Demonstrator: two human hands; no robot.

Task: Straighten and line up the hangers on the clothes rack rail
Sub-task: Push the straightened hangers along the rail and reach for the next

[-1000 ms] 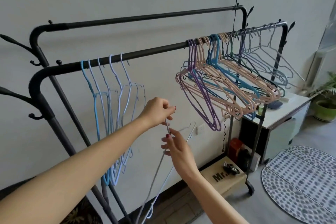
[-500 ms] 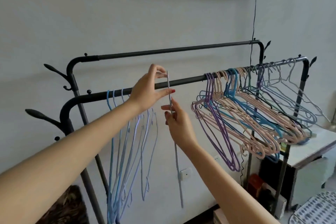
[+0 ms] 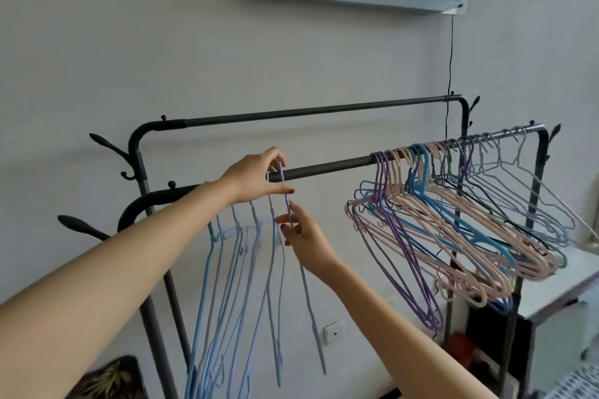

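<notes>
The pale blue hanger (image 3: 293, 236) hangs with its long axis close to vertical, running from its hook at the front rail (image 3: 327, 167) at twelve o'clock down to its lower end at about five o'clock; seen edge-on, it reads as a thin line rather than a triangle. Its hook sits at the rail, inside the left hand (image 3: 256, 176), whose thumb and fingers are curled round the hook wire and pinch it against the rail; whether the hook is fully seated over the rail cannot be told, since the fingers cover that spot. Just below, at six o'clock from that grip, the right hand (image 3: 303, 238) pinches the neck of the same hanger between thumb and fingertips; so the hanger's body lies below both grips, and the left hand is the nearer one to the rail.

At nine o'clock from this hanger, just beside it, the group of straightened blue hangers (image 3: 240, 256) hangs parallel, all edge-on and near-vertical; at three o'clock, well apart along the rail, the bunched pink, purple and blue hangers (image 3: 437, 223) splay at an angle towards four o'clock. The coming move probably turns on the hook dropping square over the rail so the hanger matches its left neighbours; much of the rail's load looks not yet sorted. A second, bare rear rail (image 3: 311, 112) runs behind at twelve o'clock.
</notes>
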